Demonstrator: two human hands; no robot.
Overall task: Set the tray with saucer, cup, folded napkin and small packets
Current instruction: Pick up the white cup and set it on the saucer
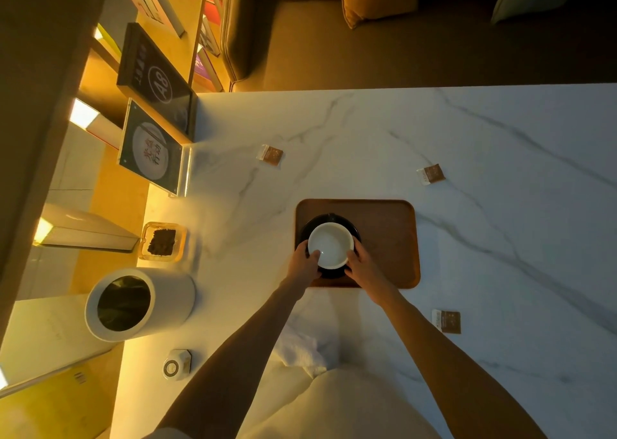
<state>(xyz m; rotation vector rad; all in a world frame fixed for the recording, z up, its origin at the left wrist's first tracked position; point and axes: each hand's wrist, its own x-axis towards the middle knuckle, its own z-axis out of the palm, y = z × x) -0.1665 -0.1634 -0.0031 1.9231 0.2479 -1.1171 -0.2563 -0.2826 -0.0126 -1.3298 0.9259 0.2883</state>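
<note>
A brown wooden tray (387, 235) lies on the marble table. On its left half sits a black saucer (329, 220) with a white cup (331, 243) on top. My left hand (305, 260) grips the cup's left rim, thumb over the edge. My right hand (362, 265) holds its right side. Three small brown packets lie off the tray: one far left (270, 154), one far right (432, 174), one near right (447, 321). A white napkin (302, 347) lies crumpled by the near edge, partly hidden between my forearms.
At the left edge stand a white cylindrical bin (133, 305), a glass ashtray with dark grounds (162, 241), an acrylic sign stand (152, 151) and a small round white device (177, 365). A brown sofa (300, 21) is beyond the table.
</note>
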